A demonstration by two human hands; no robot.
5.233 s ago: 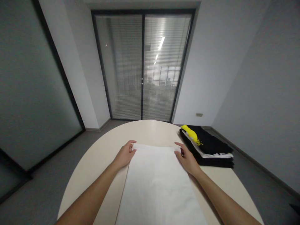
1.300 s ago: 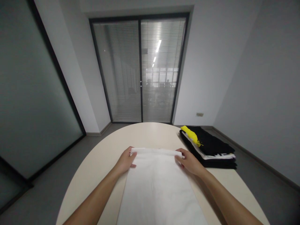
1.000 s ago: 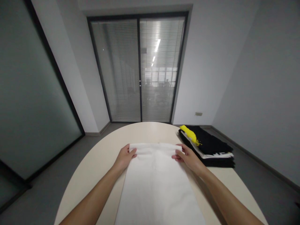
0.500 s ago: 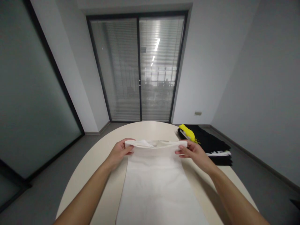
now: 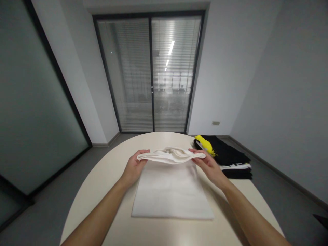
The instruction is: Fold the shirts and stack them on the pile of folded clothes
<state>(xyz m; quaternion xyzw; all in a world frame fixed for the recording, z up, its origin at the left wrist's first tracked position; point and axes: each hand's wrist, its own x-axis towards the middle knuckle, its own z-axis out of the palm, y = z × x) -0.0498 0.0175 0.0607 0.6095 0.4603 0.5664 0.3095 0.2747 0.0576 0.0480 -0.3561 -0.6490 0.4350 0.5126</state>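
A white cloth [image 5: 172, 194] lies on the pale round table [image 5: 164, 235], its near edge straight across. Its far end is lifted and folded into layers, bunched a little in the middle. My left hand [image 5: 135, 167] pinches the left corner of the lifted end, and my right hand [image 5: 207, 165] grips the right corner. The fingertips beneath the fabric are partly hidden on both sides.
On the table's right side sits a stack of black folded cloths [image 5: 228, 153] with a white strip in it. A yellow fringed cloth [image 5: 205, 143] lies on its left edge. Beyond the table stands a glass door with blinds [image 5: 153, 75].
The cloth's near edge has moved away from me into view, so less of it covers the table. The held end has been raised slightly and looks more bunched, with both hands still on it.
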